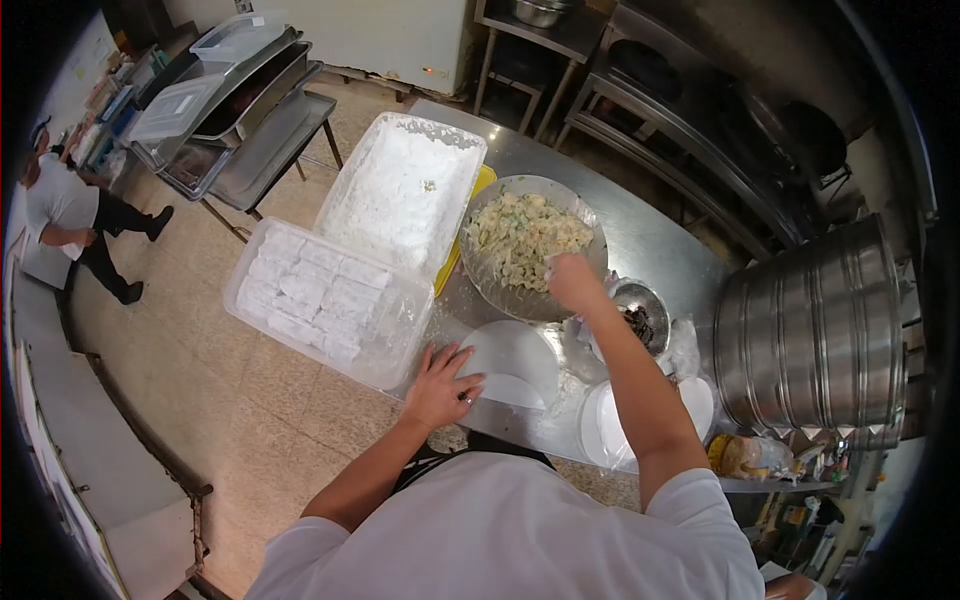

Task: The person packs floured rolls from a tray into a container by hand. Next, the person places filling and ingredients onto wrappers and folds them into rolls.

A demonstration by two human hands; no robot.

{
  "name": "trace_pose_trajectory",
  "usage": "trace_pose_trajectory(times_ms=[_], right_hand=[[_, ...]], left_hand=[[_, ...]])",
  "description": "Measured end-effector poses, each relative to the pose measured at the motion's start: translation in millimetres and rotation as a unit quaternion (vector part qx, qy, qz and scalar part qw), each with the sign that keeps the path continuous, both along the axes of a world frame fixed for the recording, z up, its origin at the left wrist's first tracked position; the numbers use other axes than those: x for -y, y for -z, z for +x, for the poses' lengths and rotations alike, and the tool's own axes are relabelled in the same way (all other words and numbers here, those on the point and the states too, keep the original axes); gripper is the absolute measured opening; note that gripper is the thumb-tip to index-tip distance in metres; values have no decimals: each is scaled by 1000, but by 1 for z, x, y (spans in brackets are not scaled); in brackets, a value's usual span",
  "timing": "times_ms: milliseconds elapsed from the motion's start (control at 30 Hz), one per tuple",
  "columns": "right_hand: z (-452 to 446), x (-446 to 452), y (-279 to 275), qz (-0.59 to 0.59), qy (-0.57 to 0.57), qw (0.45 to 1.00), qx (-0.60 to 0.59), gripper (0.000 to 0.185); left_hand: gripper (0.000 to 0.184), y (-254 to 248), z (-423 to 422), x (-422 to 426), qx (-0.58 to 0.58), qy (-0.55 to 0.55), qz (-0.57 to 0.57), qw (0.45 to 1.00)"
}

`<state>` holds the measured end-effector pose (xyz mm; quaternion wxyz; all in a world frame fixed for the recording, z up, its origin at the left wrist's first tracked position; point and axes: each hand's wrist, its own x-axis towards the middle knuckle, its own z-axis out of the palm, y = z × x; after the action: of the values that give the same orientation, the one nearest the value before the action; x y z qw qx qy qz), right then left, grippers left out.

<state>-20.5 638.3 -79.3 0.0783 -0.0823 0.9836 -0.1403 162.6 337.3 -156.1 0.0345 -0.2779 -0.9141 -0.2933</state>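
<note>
My left hand (pixel 440 388) lies at the near edge of the steel table with its fingers spread, touching the edge of a thin, translucent round wrapper sheet (pixel 512 352). At the near side of a wide metal bowl (pixel 482 285) is my right hand (pixel 575 283), its fingers closed against a pale chopped filling (pixel 530 235) with green and orange bits. What those fingers hold, if anything, is too small to make out. Right of the sheet, partly under my right forearm, are more white round sheets (pixel 604 425). A smaller metal bowl (pixel 655 305) holds dark strips.
A plastic container (pixel 405 350) of white-dusted rolls and a powder-coated white tray (pixel 335 190) stand left. A tall stacked steel steamer (pixel 810 325) and a bottle (pixel 735 455) are right. Another person (pixel 70 200) stands far left, beyond a rack of trays (pixel 265 165).
</note>
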Motion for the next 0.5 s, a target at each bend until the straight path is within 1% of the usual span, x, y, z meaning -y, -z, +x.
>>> trace_pose_trajectory(times_ms=[33,133,167,233,333,433,500], right_hand=[[1,5,9,38,-29,998,35,17],[11,18,33,109,-78,990,51,17],[7,18,37,100,-60,992,44,17],[8,25,27,83,-21,996,33,19],[15,39,14,96,-15,992,85,19],[12,48,4,87,-44,990,102,20],[15,47,0,35,-34,995,91,19]], left_hand=[[25,1,0,0,0,0,2,1000],[25,1,0,1,-1,0,1,1000],[25,2,0,1,0,-1,-1,1000],[25,2,1,2,1,-2,4,1000],[25,2,2,1,-1,0,0,1000],[24,4,0,1,-4,-2,-3,1000],[24,3,0,1,-3,0,-4,1000]])
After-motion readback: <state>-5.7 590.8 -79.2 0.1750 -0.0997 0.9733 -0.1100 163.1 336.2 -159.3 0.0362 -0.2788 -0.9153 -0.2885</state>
